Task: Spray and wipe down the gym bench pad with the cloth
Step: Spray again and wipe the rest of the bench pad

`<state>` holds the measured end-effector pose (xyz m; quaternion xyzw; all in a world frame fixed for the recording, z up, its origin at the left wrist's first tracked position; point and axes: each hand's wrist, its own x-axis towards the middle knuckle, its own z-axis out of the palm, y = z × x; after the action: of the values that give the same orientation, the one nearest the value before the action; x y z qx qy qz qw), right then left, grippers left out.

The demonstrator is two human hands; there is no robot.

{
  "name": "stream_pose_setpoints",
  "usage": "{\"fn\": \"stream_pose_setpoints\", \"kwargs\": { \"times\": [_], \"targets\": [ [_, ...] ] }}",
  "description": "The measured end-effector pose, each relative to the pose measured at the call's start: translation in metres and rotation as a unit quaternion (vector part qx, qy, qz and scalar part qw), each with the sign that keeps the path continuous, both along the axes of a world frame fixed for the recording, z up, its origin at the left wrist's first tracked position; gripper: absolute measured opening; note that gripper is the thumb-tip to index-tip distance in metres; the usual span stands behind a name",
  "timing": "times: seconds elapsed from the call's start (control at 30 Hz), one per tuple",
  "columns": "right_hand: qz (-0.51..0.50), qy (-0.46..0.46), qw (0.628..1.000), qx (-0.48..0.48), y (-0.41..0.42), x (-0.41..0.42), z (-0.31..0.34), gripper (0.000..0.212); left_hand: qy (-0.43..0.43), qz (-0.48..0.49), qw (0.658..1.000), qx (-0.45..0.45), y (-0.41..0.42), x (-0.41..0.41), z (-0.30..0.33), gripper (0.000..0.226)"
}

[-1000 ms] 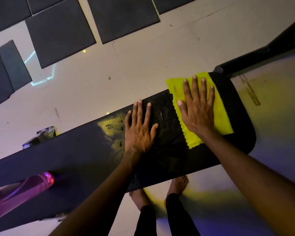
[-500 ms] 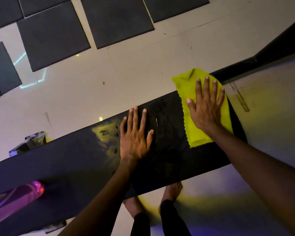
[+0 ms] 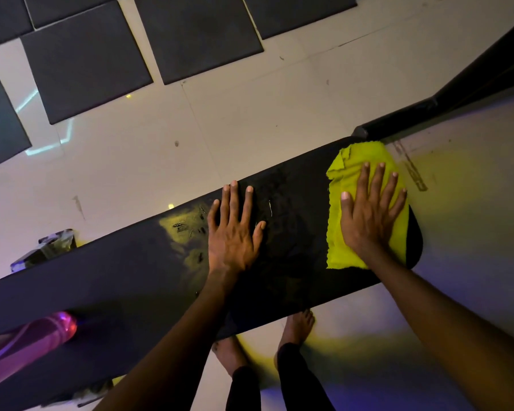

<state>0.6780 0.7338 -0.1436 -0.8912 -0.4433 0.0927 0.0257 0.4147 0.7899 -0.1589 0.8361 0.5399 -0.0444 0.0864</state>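
The bench pad [image 3: 131, 280] is a long black strip that crosses the view at a slant, and its left part is cut off by the edge of the view. Only its rounded right end shows in full. A pink bottle [image 3: 27, 342] lies on the pad at the far left; its lower part is cut off, so its top is not visible and I cannot tell if it is a sprayer. Behind the pad, at its far edge on the left, a shiny dark object [image 3: 45, 247] sticks out, but most of it is hidden and I cannot say what it is. Under the near edge of the pad two bare feet [image 3: 297, 324] stand on the pale floor [image 3: 250, 114], partly covered by the pad and by the left forearm.

The yellow cloth [image 3: 347, 173] lies on the right end of the pad, with its upper corner a little crumpled. The right hand [image 3: 368, 215] lies flat on the cloth with fingers straight and spread, pressing it down and hiding its middle. The left hand [image 3: 232, 232] rests flat on the bare pad beside the cloth, not touching it, fingers also straight and holding nothing. Left of this hand the pad shows a yellowish patch with small marks.

Beyond the pad, dark mats [image 3: 83, 63] lie on the floor. A black bar [image 3: 457, 93] goes up from the right end of the pad.
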Motion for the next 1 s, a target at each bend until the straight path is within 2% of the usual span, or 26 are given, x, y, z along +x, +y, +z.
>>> {"fn": "stream_pose_setpoints", "kwargs": {
  "times": [0.13,0.23,0.37,0.43,0.57,0.67,0.73,0.8,0.9,1.0],
  "targets": [
    [-0.015,0.006,1.000,-0.012,0.027,0.009,-0.005,0.075,-0.002,0.000,1.000,-0.002,0.001,-0.001,-0.001,0.072],
    [0.002,-0.004,1.000,0.000,-0.010,-0.006,-0.003,0.073,0.000,-0.005,1.000,-0.020,0.001,-0.001,0.004,0.071],
    [-0.091,0.007,0.996,0.010,-0.074,-0.061,-0.001,0.074,0.017,-0.010,0.999,-0.046,0.003,0.000,0.012,0.073],
    [-0.085,0.009,0.996,-0.007,-0.087,-0.096,-0.001,0.078,0.023,-0.011,0.998,-0.064,0.004,0.001,0.015,0.074],
    [0.098,-0.020,0.994,-0.050,-0.086,-0.116,-0.006,0.082,-0.011,-0.022,0.995,-0.098,0.012,-0.005,0.026,0.074],
    [0.295,-0.036,0.954,-0.038,-0.073,-0.081,-0.006,0.081,-0.044,0.005,0.996,-0.076,0.010,-0.034,0.033,0.072],
    [0.338,-0.035,0.940,-0.032,-0.057,-0.050,-0.004,0.080,-0.031,0.051,0.997,-0.057,0.003,-0.062,0.032,0.074],
    [0.285,-0.021,0.958,-0.031,-0.049,-0.040,-0.004,0.080,-0.002,0.093,0.995,-0.048,-0.007,-0.089,0.029,0.075],
    [0.160,-0.030,0.987,-0.008,-0.047,-0.093,-0.004,0.081,0.030,0.093,0.994,-0.056,-0.023,-0.112,0.020,0.075],
    [0.171,-0.026,0.985,-0.007,-0.044,-0.165,-0.004,0.086,0.031,0.097,0.994,-0.043,-0.027,-0.112,0.013,0.074]
  ]
}}
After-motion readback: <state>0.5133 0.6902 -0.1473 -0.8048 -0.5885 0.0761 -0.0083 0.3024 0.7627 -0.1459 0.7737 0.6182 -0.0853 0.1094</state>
